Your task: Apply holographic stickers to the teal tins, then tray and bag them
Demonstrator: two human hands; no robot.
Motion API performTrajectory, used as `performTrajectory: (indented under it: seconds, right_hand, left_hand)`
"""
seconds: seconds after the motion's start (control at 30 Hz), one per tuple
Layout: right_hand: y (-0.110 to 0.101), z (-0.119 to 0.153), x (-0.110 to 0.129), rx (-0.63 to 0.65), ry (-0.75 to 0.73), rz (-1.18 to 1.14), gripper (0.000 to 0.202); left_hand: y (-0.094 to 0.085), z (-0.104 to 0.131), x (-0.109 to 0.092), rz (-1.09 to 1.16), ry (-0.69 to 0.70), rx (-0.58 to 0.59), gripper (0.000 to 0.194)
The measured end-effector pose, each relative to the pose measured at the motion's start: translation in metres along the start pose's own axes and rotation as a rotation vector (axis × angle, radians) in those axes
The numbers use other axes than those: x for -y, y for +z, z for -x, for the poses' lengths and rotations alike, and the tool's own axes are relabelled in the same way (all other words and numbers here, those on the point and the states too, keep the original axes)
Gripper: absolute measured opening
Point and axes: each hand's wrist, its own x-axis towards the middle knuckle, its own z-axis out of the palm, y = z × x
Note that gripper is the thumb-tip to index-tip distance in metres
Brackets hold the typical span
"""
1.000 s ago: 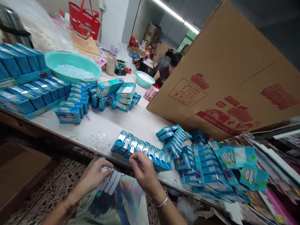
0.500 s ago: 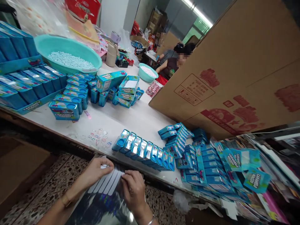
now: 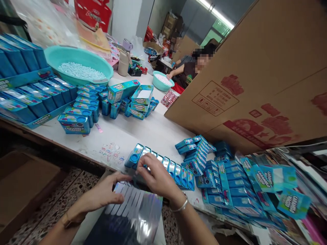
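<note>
A shiny dark sheet [image 3: 122, 228] with several pale strip stickers [image 3: 133, 202] lies low in front of me, just off the table's edge. My left hand [image 3: 106, 192] is at the sheet's upper left corner, thumb over the strips and index finger stretched apart from it. Over the row of small blue candy boxes [image 3: 175, 172] on the table, my right hand [image 3: 155, 175] reaches with thumb and fingertips closed together at the second or third box. Whatever those fingertips hold is too small to make out. The hand covers part of the row.
More blue boxes [image 3: 74, 123] stand at left beside filled display trays [image 3: 38, 119]. A turquoise basin [image 3: 51, 56] holds pale candies. Stacked blue boxes [image 3: 237, 183] fill the right side under a large cardboard carton [image 3: 255, 68]. A co-worker [image 3: 187, 71] sits behind a smaller basin [image 3: 163, 86].
My right hand has left the sticker sheet and moved up to the row of boxes. My left hand has opened its pinch. The sheet now shows more fully.
</note>
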Motion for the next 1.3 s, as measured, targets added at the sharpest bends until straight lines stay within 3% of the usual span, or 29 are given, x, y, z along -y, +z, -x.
performTrajectory:
  seconds: [0.1, 0.23, 0.53, 0.8, 1.07, 1.2, 1.3]
  right_hand:
    - [0.002, -0.021, -0.007, 0.027, 0.02, 0.033, 0.014]
    - [0.005, -0.037, -0.016, 0.009, 0.071, 0.071, 0.015]
    - [0.017, -0.052, -0.032, -0.121, 0.062, 0.321, 0.011]
    - [0.023, -0.061, -0.039, -0.101, 0.068, 0.409, 0.011]
    - [0.03, -0.061, -0.049, -0.18, 0.116, 0.307, 0.007]
    - [0.033, -0.063, -0.054, -0.232, 0.142, 0.234, 0.024]
    - [0.038, -0.065, -0.058, -0.266, 0.142, 0.226, 0.021]
  left_hand:
    - [0.001, -0.007, -0.013, 0.05, 0.04, -0.012, 0.059]
    - [0.012, -0.02, -0.023, 0.071, -0.065, -0.203, 0.058]
    - [0.023, -0.038, -0.023, 0.115, -0.106, -0.37, 0.054]
    - [0.018, -0.042, -0.008, 0.013, -0.111, -0.41, 0.053]
    - [0.008, -0.049, 0.014, -0.003, -0.076, -0.439, 0.05]
    - [0.005, -0.054, 0.027, -0.02, -0.103, -0.493, 0.055]
    - [0.006, -0.051, 0.025, -0.032, -0.091, -0.491, 0.057]
